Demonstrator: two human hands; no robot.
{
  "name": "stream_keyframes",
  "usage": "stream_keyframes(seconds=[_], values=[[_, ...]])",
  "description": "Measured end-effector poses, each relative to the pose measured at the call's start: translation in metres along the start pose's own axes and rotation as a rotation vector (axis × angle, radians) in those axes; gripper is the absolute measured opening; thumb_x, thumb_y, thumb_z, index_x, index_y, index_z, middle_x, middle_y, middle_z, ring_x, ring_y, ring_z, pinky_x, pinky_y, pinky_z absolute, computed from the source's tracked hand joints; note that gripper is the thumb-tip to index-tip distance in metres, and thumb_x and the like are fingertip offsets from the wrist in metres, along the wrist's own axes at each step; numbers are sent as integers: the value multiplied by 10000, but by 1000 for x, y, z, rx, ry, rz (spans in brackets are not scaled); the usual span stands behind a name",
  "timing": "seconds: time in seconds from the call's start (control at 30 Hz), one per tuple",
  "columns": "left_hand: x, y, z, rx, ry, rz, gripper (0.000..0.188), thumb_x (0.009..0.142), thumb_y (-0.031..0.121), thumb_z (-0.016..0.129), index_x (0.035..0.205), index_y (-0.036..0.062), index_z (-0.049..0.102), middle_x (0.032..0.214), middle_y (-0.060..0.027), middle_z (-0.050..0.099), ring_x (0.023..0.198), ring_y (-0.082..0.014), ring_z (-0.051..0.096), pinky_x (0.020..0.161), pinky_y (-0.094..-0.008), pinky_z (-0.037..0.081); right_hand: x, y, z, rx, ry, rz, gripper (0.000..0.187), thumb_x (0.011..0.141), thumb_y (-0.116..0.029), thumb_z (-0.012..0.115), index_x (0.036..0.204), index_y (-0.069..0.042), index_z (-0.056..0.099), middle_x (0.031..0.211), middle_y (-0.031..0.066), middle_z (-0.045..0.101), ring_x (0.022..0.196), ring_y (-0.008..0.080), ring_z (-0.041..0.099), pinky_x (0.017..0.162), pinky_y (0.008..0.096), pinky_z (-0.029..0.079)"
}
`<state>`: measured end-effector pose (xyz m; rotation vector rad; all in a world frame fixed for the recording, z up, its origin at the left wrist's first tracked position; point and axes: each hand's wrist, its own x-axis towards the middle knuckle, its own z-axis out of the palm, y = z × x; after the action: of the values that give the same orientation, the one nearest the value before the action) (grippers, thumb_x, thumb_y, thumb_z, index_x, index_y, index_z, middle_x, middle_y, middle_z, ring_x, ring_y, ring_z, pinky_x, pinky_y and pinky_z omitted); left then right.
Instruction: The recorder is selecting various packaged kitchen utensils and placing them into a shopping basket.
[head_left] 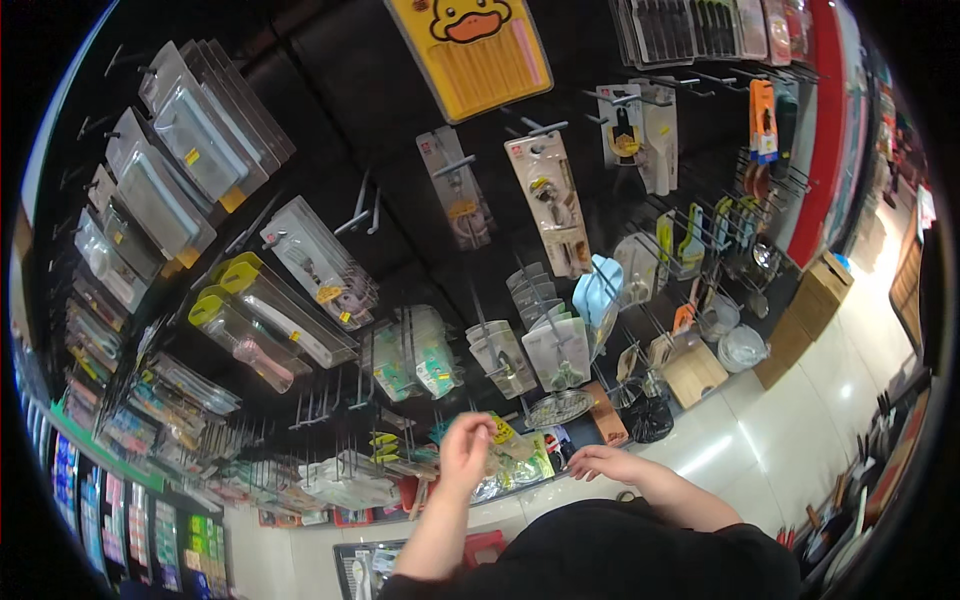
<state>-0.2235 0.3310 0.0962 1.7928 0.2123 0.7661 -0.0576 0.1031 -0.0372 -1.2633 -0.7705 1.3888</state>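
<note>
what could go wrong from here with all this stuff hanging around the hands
The left hand is close to low packs; a careless brush might knock one down.

Bare metal hooks jut out from the wall display, so an arm lifted there could get scratched or caught.

The cardboard box to the right stands by the tiled floor, where a foot could bump it.

From my head, one wide fisheye view faces down past my left hand [467,456] and right hand [606,464] toward the nearby rack [360,100] and floor [740,445].
</note>
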Motion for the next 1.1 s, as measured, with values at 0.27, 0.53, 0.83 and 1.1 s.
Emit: stream_keyframes(seconds=[0.27, 0.53, 0.83, 1.1], values=[[149, 51, 39, 103, 251, 83, 329, 880, 61, 546, 1198, 22, 468, 1099, -76, 547, 989, -152, 535, 854, -278, 445, -43, -17, -109, 5, -68, 12, 259, 963, -205, 457, 1143, -51, 561, 1019, 71, 645, 961, 160, 605, 824, 298, 472], [261, 15, 23, 538, 349, -111, 596, 788, 229, 706, 1263, -22, 447, 1196, -193, 558, 1068, -284, 576, 891, -353, 473, -54, -16, -142, 121, -43, -73, 281, 954, -166, 450, 1164, -4, 544, 1062, 116, 635, 1004, 202, 610, 835, 307, 472], [352, -61, -10, 335, 256, -233, 511, 822, 310, 709, 1158, -21, 514, 1029, -96, 628, 945, -207, 603, 829, -322, 470, -71, -25, -152, 233, 70, -39, 248, 948, -136, 460, 1119, 14, 560, 1078, 128, 639, 983, 206, 613, 823, 300, 483], [303, -32, 36, -67, 139, -185, 207, 976, 172, 486, 1126, 32, 510, 1006, -63, 622, 813, -159, 639, 644, -254, 500, -65, -17, -158, 298, 146, -26, 234, 939, -116, 436, 1092, 13, 558, 1082, 149, 645, 960, 205, 619, 824, 312, 493]])
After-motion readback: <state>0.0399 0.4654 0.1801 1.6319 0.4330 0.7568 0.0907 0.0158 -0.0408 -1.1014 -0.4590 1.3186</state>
